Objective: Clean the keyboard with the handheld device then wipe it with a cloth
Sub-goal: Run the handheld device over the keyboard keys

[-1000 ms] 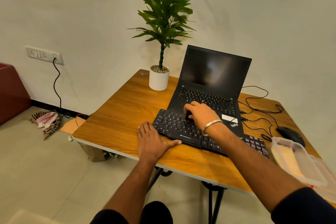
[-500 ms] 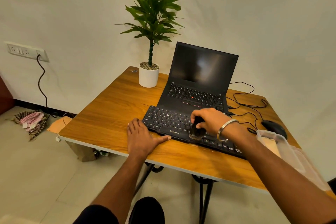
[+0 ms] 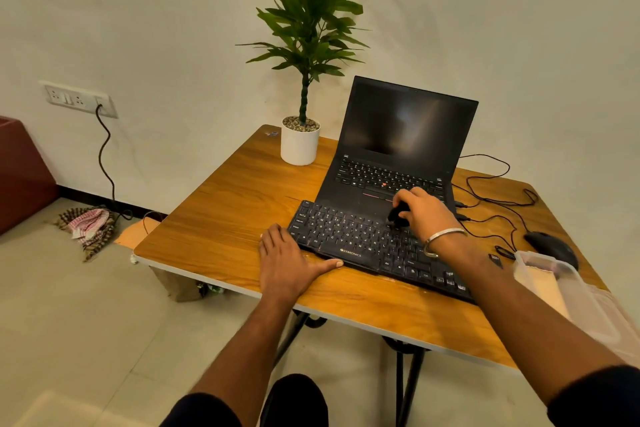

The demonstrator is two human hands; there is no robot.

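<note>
Looks like we're in the first step here, the device pass, with the cloth wipe not started. The right hand point(image 3: 420, 215) has its fingers curled round a small dark handheld device point(image 3: 398, 215) and is pressing it onto the upper key rows of the black keyboard point(image 3: 349, 239), which sits on the wooden worktop point(image 3: 225, 215) right in front of the open laptop point(image 3: 398, 156). The left hand point(image 3: 287, 262) lies flat with straight fingers on the worktop, thumb against the keyboard's near edge, probably just bracing it. My guess for the next move: drag the device along the rows not yet covered, light pressure, keep the board pinned. No cloth that I can pick out for sure; there's something pale in the clear plastic container point(image 3: 554, 282) on the right, but it's too blurry to tell. Readable text: "ZEBRONICS" on the keyboard's front lip. The key legends are too small to read.
</note>
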